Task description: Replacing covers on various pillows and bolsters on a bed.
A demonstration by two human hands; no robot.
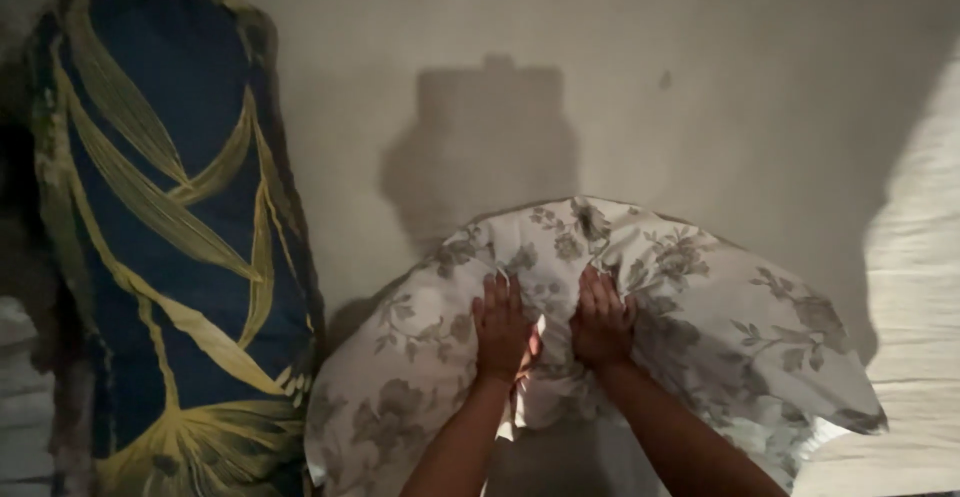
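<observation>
Both hands press side by side on the floral pillow point(690, 327), left hand point(502, 329) and right hand point(601, 319) flat with fingers together, palms down. The pillow's long axis runs crosswise under them, just right of the blue leaf-patterned bolster point(170, 247).

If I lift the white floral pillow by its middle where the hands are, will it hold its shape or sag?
Probably sag: the floral pillow dents where the left hand and right hand press in, so the filling looks soft. Its loose cover wrinkles there and may slip over the filling. It seems light for its bulk, and unlikely to roll.
</observation>
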